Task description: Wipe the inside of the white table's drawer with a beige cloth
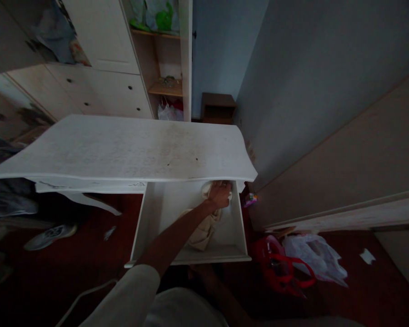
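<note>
Pale fabric sleeve foremost; left hand gripping crumpled cream cloth inside white rectangular wooden drawer (pulled out; work apparently unfinished); right hand below, grip indiscernible.

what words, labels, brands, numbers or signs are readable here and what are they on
No text can be read anywhere.
Pink pack: any print is too small and blurred.
Red bag and white bag: no lettering can be made out.
Tabletop: faint marks, none readable as words.
Drawer and cloth: no lettering visible.
</note>
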`<state>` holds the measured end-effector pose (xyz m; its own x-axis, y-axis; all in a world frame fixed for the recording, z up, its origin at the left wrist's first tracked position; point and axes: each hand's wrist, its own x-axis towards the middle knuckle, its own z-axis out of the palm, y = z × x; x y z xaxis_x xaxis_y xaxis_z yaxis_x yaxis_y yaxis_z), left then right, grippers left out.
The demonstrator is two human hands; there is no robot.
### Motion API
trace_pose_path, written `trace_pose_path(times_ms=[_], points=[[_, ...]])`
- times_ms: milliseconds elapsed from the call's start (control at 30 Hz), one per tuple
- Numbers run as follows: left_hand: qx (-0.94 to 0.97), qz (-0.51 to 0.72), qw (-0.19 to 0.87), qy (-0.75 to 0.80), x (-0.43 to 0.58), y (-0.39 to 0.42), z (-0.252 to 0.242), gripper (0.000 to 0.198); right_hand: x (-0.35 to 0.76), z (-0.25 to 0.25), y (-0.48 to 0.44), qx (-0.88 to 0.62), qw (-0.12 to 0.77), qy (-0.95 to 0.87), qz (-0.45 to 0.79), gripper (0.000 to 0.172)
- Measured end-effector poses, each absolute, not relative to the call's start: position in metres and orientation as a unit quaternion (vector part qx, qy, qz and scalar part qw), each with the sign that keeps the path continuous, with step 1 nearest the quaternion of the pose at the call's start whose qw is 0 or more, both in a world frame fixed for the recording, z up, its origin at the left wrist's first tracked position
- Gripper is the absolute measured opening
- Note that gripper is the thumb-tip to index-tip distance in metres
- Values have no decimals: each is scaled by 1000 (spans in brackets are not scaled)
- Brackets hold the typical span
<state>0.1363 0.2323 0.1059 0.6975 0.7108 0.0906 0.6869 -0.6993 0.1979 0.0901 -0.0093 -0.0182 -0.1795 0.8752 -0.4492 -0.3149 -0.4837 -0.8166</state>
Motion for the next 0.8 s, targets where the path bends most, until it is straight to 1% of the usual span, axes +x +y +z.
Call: trace_pose_path(times_ms=[167, 333, 500, 800], points=[[929, 66, 76, 356, 139, 237, 106, 41, 92, -14, -9, -472, 413, -306, 716, 53], [931, 78, 81, 346, 135, 237, 107, 37, 92, -18, -9, -468, 413, -291, 725, 51], [925, 71, 99, 361, 133, 233, 109, 43, 92, -23, -9, -473, 404, -299, 723, 54], [927, 56, 91, 360, 143, 233, 105, 51, 91, -34, -12, -478, 406, -308, 715, 52]])
